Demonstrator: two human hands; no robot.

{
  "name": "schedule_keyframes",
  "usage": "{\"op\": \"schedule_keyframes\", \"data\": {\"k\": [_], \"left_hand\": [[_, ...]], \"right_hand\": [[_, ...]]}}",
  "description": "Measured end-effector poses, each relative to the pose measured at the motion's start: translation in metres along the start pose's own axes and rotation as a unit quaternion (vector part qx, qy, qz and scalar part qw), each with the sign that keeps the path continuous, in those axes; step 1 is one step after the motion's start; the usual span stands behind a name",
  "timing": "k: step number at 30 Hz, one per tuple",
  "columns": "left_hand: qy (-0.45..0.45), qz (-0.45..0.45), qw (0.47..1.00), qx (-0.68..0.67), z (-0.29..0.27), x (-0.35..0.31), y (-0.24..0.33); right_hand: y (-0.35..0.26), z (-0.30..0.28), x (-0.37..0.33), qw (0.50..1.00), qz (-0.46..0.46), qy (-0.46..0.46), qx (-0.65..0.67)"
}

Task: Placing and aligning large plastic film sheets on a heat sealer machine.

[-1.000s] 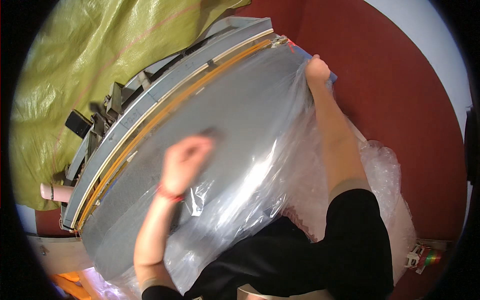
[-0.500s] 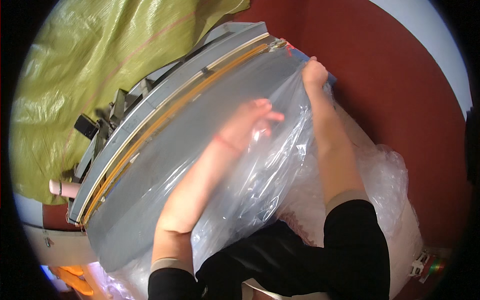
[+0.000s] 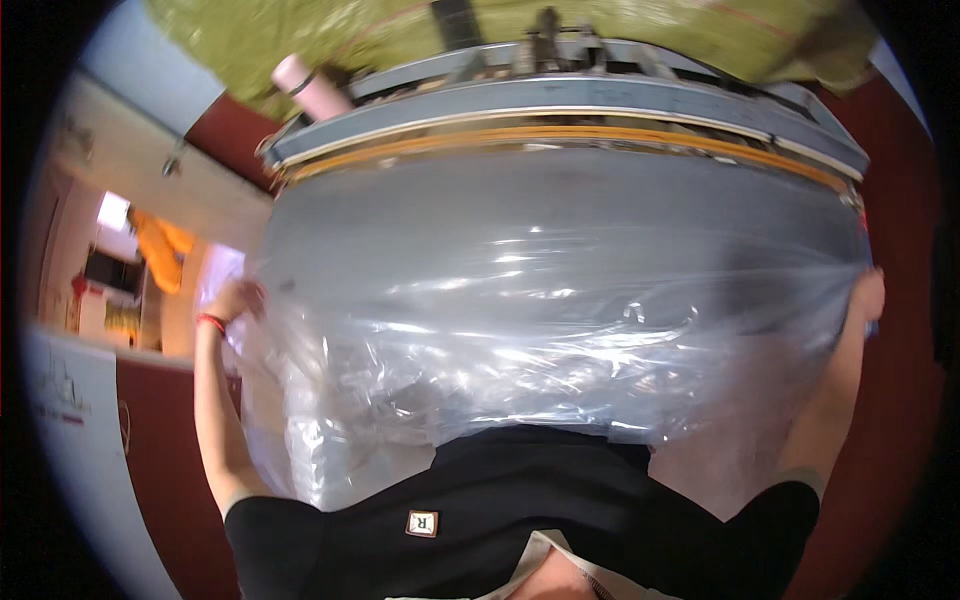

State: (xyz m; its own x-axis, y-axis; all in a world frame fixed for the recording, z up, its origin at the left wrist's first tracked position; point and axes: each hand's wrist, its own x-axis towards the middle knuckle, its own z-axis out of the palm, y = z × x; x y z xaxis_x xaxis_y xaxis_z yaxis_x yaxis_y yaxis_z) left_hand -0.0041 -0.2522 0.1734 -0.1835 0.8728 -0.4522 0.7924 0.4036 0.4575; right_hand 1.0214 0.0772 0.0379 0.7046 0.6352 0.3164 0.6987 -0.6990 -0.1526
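I see the grey worktop (image 3: 560,215) filling most of the view, its far edge carrying a long sealing bar with an orange strip (image 3: 560,135) running left to right. Beyond that lies an olive-green tarp (image 3: 330,25), with a pink roll (image 3: 305,85) at the bar's left end.

Over the worktop lies the clear plastic sheet (image 3: 540,330), the thing I am handling. It spans nearly the full width and is stretched flat across the far part but crumpled and glossy toward my body. Its long axis runs left to right, parallel to the bar, and its far edge points toward the bar; whether it reaches under the bar I cannot tell.

My hands are spread wide apart, one at each end of the sheet. My left hand (image 3: 235,298), with a red band at the wrist, is closed on the sheet's left edge. My right hand (image 3: 868,295) is at the right edge, mostly hidden behind the plastic, so I cannot tell how firmly it grips.

To do this well, I judge that both sides need even outward tension, keeping the far edge square to the bar, so the wrinkles near me pull out without skewing the sheet.
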Motion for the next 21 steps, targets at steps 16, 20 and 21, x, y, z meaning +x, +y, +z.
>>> {"op": "schedule_keyframes", "data": {"k": [16,20,21], "left_hand": [[0.240,0.147,0.942,0.182,0.153,0.080,0.097],[0.318,0.097,0.919,0.211,0.155,0.107,0.095],[0.319,0.099,0.919,0.210,0.153,0.114,0.099]], "right_hand": [[-0.007,-0.004,-0.007,0.999,0.015,-0.005,-0.039],[-0.001,-0.002,-0.002,1.000,0.006,-0.013,-0.016],[0.003,0.002,0.004,1.000,0.001,-0.011,-0.009]]}}
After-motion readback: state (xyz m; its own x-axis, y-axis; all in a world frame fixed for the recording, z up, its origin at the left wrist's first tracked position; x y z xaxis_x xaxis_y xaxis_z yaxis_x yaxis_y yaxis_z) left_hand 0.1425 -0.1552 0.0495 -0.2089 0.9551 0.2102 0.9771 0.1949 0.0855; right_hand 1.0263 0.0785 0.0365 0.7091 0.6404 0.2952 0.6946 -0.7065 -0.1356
